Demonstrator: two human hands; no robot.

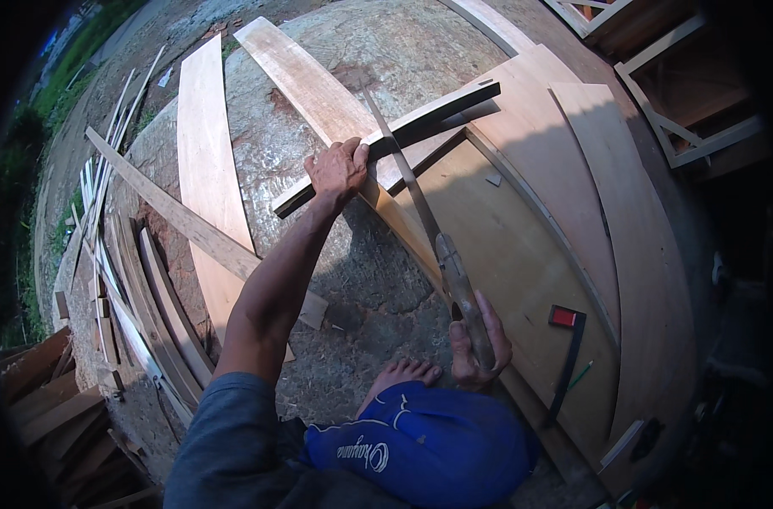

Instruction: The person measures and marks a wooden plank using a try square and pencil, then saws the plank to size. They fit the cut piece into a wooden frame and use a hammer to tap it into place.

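Note:
My right hand (479,343) is closed around the handle of a handsaw (418,197). The saw's blade runs away from me and crosses a narrow wooden strip (437,108), just right of my left hand (338,172). That hand presses down on the strip with its fingers wrapped over it. The strip lies slantwise across a long wooden board and the edge of a framed wooden panel (522,242). Whether the teeth have cut into the wood is too small to tell.
On the panel lie a try square (564,317) with a red patch and a green pencil (580,374). Wide boards (206,153) flank the work on the rough ground. Loose strips (140,280) are heaped at left. Wooden frames (692,93) stand far right. My bare foot (399,377) is near the panel.

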